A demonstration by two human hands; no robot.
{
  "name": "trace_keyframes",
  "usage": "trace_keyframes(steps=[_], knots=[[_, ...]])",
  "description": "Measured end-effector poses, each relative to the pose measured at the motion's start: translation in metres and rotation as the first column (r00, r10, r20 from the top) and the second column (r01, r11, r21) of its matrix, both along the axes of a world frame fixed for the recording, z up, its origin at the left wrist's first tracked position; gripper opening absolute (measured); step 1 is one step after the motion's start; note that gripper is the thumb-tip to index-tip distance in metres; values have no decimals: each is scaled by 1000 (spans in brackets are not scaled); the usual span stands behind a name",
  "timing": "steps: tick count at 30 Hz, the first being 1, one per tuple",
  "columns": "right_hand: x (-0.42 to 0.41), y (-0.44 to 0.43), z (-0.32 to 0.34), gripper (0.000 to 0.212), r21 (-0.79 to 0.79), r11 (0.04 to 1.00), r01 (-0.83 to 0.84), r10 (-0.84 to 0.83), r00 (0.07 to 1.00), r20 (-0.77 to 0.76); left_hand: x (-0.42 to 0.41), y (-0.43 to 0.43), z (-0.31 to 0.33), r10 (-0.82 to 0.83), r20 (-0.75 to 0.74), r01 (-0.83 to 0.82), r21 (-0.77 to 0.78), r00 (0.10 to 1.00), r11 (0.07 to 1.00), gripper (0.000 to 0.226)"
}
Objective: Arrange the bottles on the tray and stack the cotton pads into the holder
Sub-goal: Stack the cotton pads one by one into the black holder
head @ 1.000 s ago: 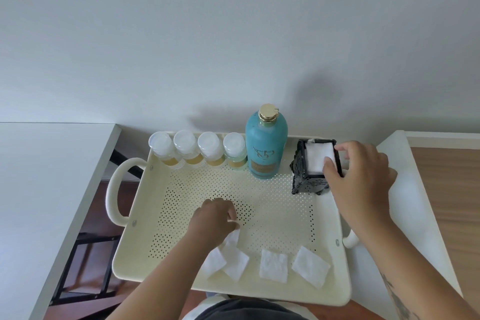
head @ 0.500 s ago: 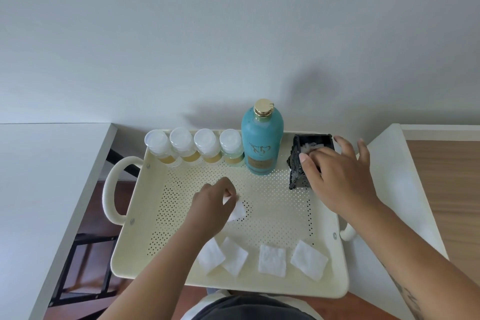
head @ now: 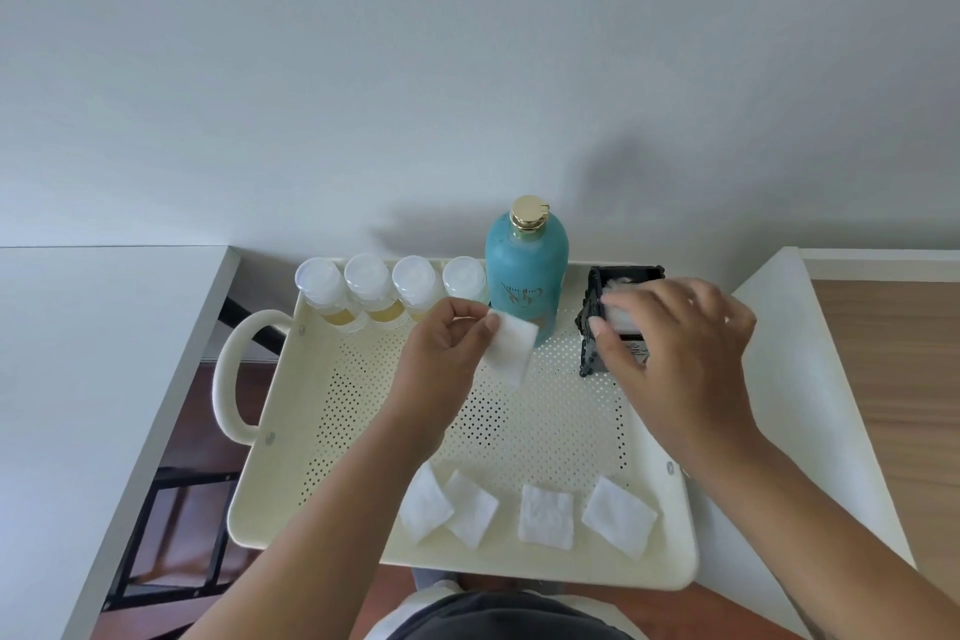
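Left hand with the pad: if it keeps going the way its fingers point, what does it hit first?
Likely the teal bottle. The left hand points right and slightly away, and its cotton pad already overlaps the bottle's lower body in the picture. Depth is unclear; if it passes in front, the black holder comes next.

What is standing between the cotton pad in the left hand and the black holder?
The right hand covers the holder opening, pressing on pads already inside. It blocks the cotton pad held by the left hand; the tray between them is bare.
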State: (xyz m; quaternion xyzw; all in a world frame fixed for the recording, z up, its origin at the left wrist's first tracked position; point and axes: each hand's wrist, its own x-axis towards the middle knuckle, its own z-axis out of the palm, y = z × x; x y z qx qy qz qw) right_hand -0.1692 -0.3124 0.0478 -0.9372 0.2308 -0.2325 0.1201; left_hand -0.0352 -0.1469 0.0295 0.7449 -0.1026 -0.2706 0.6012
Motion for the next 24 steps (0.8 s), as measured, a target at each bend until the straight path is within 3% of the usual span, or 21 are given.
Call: trace_keyframes(steps=[3, 5, 9, 13, 15, 19, 24], knots=[[5, 17, 8, 29, 419, 901, -110, 98, 994, 50, -4, -2, 6, -6, -30, 4, -70, 1000, 998, 10], [9, 28, 6, 27, 582, 803, -125, 102, 992, 72, -6, -3, 8, -23, -44, 18, -117, 999, 993, 11], [13, 37, -1, 9, 734, 671, -105, 42, 994, 103, -9, -2, 10, -45, -58, 34, -174, 997, 984, 7], [12, 33, -5, 2, 761, 644, -82, -3, 994, 110, -4, 11, 5, -21, -58, 14, -127, 998, 992, 13], [12, 27, -3, 2, 755, 652, -74, -4, 995, 100, 2, 22, -2, 2, -42, -4, -38, 999, 999, 16], [10, 10, 9, 4, 711, 699, -79, 25, 996, 87, 13, 52, -21, -42, 70, 20, 291, 997, 957, 12], [8, -23, 17, 8, 671, 742, -16, -11, 999, 36, 20, 93, -42, -332, 81, 200, 656, 940, 727, 11]])
